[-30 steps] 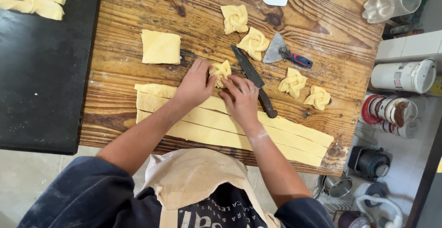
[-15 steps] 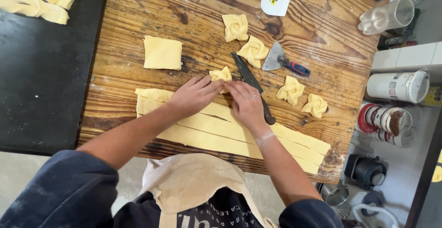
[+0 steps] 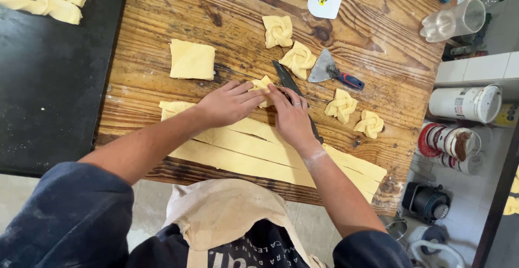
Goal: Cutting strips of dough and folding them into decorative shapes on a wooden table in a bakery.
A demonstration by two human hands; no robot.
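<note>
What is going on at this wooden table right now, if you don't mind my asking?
A person is folding a small piece of yellow dough with both hands, the left hand and right hand meeting on it. Beneath the wrists lie long cut dough strips. Four shaped knots sit further out on the table, beside a flat dough square, a knife and a scraper.

Dark blue rolled-up sleeves (image 3: 65, 214) and a beige apron (image 3: 227, 214) are worn.
</note>
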